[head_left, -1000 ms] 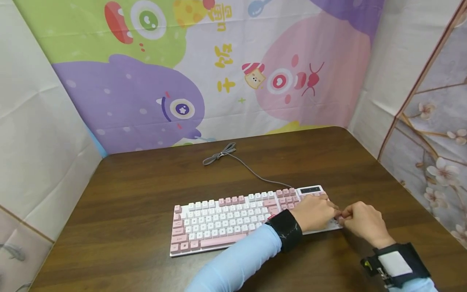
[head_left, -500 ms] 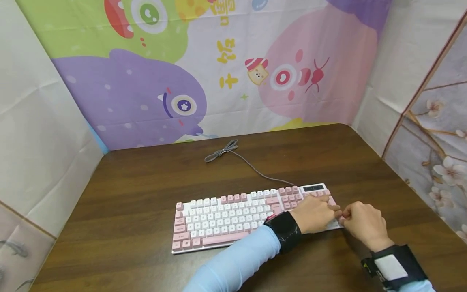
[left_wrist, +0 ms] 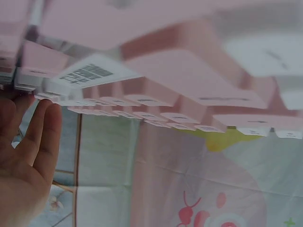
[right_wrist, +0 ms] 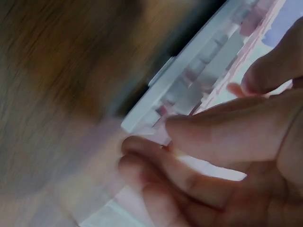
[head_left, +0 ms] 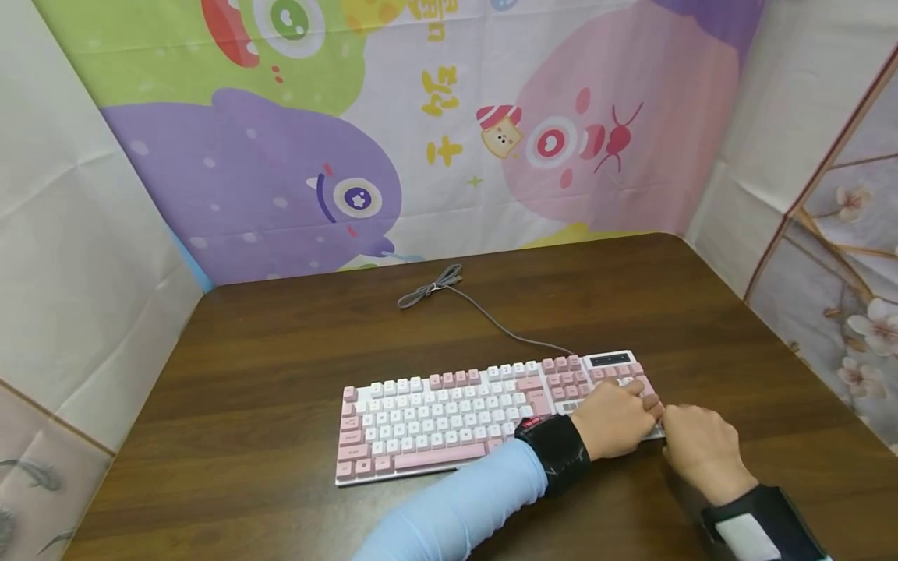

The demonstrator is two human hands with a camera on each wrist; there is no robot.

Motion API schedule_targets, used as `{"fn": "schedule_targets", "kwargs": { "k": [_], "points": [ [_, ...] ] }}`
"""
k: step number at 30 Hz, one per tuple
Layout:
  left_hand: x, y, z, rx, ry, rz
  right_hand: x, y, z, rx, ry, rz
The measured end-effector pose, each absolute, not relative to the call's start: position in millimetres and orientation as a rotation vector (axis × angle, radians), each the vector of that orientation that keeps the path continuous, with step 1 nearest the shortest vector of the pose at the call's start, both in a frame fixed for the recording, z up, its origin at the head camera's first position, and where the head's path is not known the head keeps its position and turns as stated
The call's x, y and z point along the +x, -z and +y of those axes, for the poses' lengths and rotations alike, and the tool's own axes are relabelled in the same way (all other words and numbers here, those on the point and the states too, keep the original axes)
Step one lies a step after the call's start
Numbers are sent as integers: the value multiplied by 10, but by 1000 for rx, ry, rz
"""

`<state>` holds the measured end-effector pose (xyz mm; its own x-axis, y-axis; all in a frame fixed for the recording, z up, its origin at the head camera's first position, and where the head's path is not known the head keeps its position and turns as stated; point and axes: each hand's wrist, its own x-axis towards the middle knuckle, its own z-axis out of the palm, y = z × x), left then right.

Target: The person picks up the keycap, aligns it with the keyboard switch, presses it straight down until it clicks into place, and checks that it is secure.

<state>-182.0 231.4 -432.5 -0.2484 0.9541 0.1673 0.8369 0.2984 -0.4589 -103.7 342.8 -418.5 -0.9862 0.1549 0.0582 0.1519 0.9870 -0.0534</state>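
A pink-and-white keyboard (head_left: 435, 428) lies on the wooden table. My left hand (head_left: 617, 421) rests over its number pad at the right end; in the left wrist view, straight fingers (left_wrist: 49, 137) reach up to the keys. At the keyboard's lower right corner is my right hand (head_left: 701, 448), knuckles up, its fingertips hidden from the head view. The right wrist view has the thumb and forefinger pinching a small pale pink piece, seemingly a keycap (right_wrist: 160, 135), right beside the keyboard's end; I cannot tell whether it sits on the board.
A grey cable (head_left: 491, 317) runs from the keyboard's back edge to a tied bundle (head_left: 431, 287) farther back on the table (head_left: 266, 366). A cartoon-printed cloth (head_left: 449, 195) hangs behind, with pale panels at both sides.
The head view has shifted slightly. My left hand has drawn a little toward the front, uncovering more number-pad keys. My right hand has turned so that its fingertips are tucked out of sight.
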Motion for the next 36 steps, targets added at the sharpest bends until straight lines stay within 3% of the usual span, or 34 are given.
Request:
{"fn": "schedule_targets", "kwargs": {
  "k": [19,36],
  "points": [
    [-1694,4414,2323,-1661,-435,-2279,-875,4468,3296,-139,69,-2940],
    [-1718,4473,2302,-1568,-551,-2467,-986,4533,3311,7,67,-2997]
  ]
}}
